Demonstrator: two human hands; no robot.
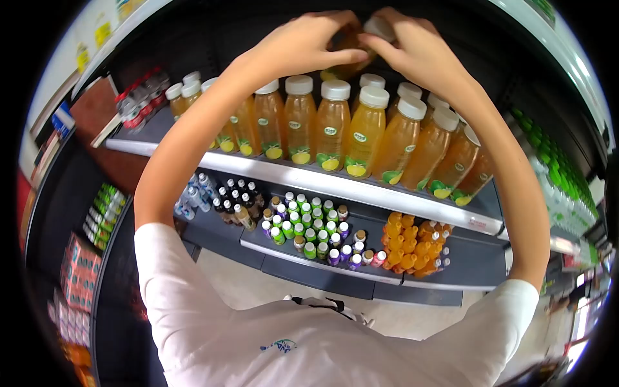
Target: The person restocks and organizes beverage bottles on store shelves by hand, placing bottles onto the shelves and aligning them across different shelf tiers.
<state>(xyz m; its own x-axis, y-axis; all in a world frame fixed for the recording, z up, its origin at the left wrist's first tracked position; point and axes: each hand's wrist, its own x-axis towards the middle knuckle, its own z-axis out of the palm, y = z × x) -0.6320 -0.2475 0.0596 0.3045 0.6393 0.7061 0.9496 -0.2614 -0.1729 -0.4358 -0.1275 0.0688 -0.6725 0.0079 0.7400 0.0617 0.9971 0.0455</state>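
Both my hands are raised at the top of the view, above a shelf of tea-coloured bottles. My left hand (316,44) has its fingers curled round the body of a tilted bottle (345,61). On that bottle's pale cap (379,29) my right hand (407,45) is closed, thumb and fingers on either side. Below them stand several white-capped bottles with lemon labels, among them a yellower bottle (365,132) in the front row. The lower part of the held bottle is dark and blurred behind the others.
A white shelf edge (309,182) runs under the bottles. The lower shelf (258,242) holds green-capped bottles (309,222) and orange bottles (406,242). Red-capped bottles (132,113) lie at the left, green-topped ones (554,161) stand at the right.
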